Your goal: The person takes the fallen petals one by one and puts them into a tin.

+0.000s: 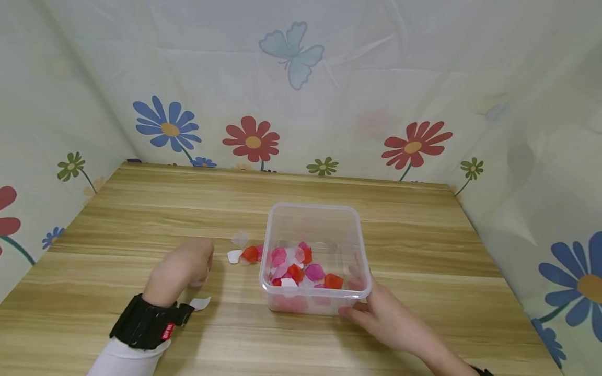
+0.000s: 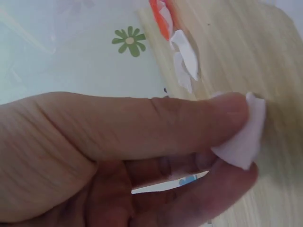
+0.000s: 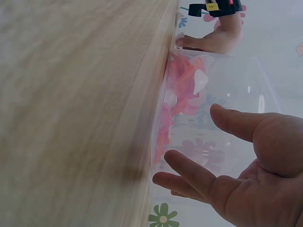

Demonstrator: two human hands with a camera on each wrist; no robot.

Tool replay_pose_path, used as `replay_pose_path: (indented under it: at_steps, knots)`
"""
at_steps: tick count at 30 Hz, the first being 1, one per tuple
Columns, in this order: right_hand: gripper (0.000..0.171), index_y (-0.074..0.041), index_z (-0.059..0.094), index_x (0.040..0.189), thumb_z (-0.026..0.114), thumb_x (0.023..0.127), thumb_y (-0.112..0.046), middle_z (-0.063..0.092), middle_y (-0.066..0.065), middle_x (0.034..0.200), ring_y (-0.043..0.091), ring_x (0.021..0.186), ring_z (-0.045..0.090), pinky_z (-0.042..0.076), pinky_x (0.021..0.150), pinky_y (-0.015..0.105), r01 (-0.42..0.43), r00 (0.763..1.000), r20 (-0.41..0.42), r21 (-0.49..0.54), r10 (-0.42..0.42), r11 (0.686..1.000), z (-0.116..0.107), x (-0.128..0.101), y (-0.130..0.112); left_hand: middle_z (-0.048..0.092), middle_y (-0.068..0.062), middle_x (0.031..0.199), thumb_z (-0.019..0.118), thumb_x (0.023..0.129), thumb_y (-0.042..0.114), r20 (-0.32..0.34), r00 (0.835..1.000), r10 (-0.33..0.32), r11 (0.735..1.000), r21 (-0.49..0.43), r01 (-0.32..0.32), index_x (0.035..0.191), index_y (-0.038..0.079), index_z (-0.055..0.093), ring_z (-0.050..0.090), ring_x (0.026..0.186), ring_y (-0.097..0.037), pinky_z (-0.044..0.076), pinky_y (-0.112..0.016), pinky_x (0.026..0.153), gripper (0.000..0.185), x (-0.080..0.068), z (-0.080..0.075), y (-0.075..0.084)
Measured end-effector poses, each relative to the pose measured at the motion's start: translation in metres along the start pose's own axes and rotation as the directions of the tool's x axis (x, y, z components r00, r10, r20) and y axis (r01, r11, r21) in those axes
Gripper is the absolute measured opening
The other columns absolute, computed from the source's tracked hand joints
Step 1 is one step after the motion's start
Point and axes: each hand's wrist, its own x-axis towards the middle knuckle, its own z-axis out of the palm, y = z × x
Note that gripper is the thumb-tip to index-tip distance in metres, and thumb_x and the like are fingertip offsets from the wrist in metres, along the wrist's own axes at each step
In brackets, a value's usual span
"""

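A clear plastic box (image 1: 282, 219) stands mid-table with several red, pink and white petals (image 1: 295, 271) inside. My left hand (image 1: 202, 271) rests on the table to the left of the box. Between thumb and finger it pinches a small pale petal (image 2: 246, 142). My right hand (image 1: 359, 303) lies against the box's near right corner. Its fingers (image 3: 189, 170) are straight and spread against the clear wall (image 3: 222, 75).
Loose petals lie on the wooden table (image 1: 141, 209) left of the box: a white one (image 1: 233, 256), a red one (image 1: 250, 254), a pale one (image 1: 240, 239), and another white one (image 1: 199, 303) by my left wrist. Flowered cloth walls (image 1: 329, 78) enclose the table.
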Motion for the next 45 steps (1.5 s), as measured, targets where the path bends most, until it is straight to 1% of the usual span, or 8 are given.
replay_pose_path:
  at_steps: [6, 11, 19, 25, 28, 37, 41, 45]
  knots:
    - [0.058, 0.003, 0.047, 0.145, 0.074, 0.096, -0.012, 0.059, 0.017, 0.139, 0.022, 0.116, 0.062, 0.052, 0.097, 0.031, 0.004, 1.000, 0.001, 0.009, -0.004, 1.000, 0.000, -0.001, -0.001, 0.052, -0.005, 0.073, 0.056, 0.076, -0.015, -0.120, 0.988, 0.097, 0.990, -0.093, -0.108, 0.075, 0.006, 0.058, 0.047, 0.065, -0.020, 0.039, -0.031, 0.056, 0.021, 0.003, -0.004, -0.001]
    - [0.056, 0.004, 0.049, 0.144, 0.074, 0.096, -0.011, 0.055, 0.021, 0.144, 0.031, 0.120, 0.060, 0.053, 0.097, 0.036, -0.002, 1.000, 0.004, 0.014, 0.002, 1.000, -0.001, 0.000, -0.001, 0.057, -0.005, 0.077, 0.066, 0.089, -0.007, -0.295, 0.943, 0.156, 0.972, -0.122, -0.199, 0.085, 0.002, 0.064, 0.052, 0.070, -0.021, 0.045, -0.034, 0.062, 0.010, 0.003, -0.008, 0.010]
    - [0.055, 0.001, 0.051, 0.144, 0.074, 0.094, -0.006, 0.055, 0.020, 0.144, 0.033, 0.121, 0.060, 0.052, 0.098, 0.034, -0.006, 1.000, 0.009, 0.009, 0.006, 1.000, 0.000, 0.001, 0.000, 0.064, -0.009, 0.088, 0.082, 0.085, -0.002, -0.625, 0.758, 0.186, 0.929, -0.139, -0.343, 0.098, 0.000, 0.071, 0.060, 0.076, -0.023, 0.059, -0.037, 0.069, 0.017, -0.007, -0.011, 0.037]
    - [0.058, -0.002, 0.049, 0.146, 0.074, 0.094, -0.006, 0.059, 0.016, 0.139, 0.025, 0.117, 0.061, 0.053, 0.097, 0.033, -0.019, 1.000, 0.016, 0.012, 0.019, 1.000, -0.001, 0.001, 0.000, 0.070, -0.007, 0.097, 0.085, 0.083, 0.000, -0.744, 0.617, 0.258, 0.863, -0.110, -0.493, 0.101, 0.002, 0.074, 0.067, 0.084, -0.019, 0.061, -0.036, 0.074, 0.022, -0.021, -0.011, 0.057]
    - [0.058, -0.002, 0.049, 0.146, 0.074, 0.094, -0.007, 0.059, 0.016, 0.139, 0.024, 0.117, 0.061, 0.053, 0.097, 0.033, -0.021, 1.000, 0.017, 0.017, 0.021, 1.000, -0.001, 0.001, 0.001, 0.071, -0.005, 0.098, 0.086, 0.081, 0.000, -0.762, 0.572, 0.302, 0.831, -0.084, -0.550, 0.103, 0.003, 0.075, 0.069, 0.086, -0.016, 0.061, -0.033, 0.075, 0.025, -0.027, -0.010, 0.067]
    - [0.058, -0.001, 0.049, 0.146, 0.075, 0.095, -0.009, 0.055, 0.018, 0.144, 0.031, 0.120, 0.061, 0.052, 0.097, 0.033, -0.013, 1.000, 0.014, 0.024, 0.013, 1.000, -0.001, 0.001, 0.001, 0.072, -0.002, 0.103, 0.087, 0.079, 0.000, -0.744, 0.508, 0.434, 0.714, -0.059, -0.697, 0.106, 0.006, 0.075, 0.070, 0.091, -0.010, 0.058, -0.026, 0.080, 0.031, -0.036, -0.004, 0.088]
    - [0.057, 0.001, 0.049, 0.145, 0.074, 0.096, -0.011, 0.055, 0.020, 0.144, 0.032, 0.120, 0.061, 0.053, 0.096, 0.033, 0.006, 1.000, 0.009, 0.017, -0.006, 1.000, -0.001, -0.001, 0.000, 0.071, 0.000, 0.103, 0.088, 0.079, 0.001, -0.705, 0.500, 0.502, 0.666, -0.054, -0.744, 0.108, 0.007, 0.076, 0.068, 0.087, -0.008, 0.058, -0.023, 0.078, 0.031, -0.035, -0.001, 0.093]
    - [0.058, 0.000, 0.048, 0.146, 0.074, 0.096, -0.010, 0.057, 0.017, 0.142, 0.027, 0.118, 0.061, 0.052, 0.096, 0.031, 0.011, 1.000, 0.005, 0.014, -0.011, 1.000, -0.001, 0.000, 0.000, 0.072, -0.001, 0.106, 0.089, 0.079, 0.004, -0.671, 0.498, 0.550, 0.658, -0.020, -0.753, 0.110, 0.007, 0.077, 0.069, 0.091, -0.012, 0.058, -0.024, 0.079, 0.033, -0.034, 0.001, 0.094]
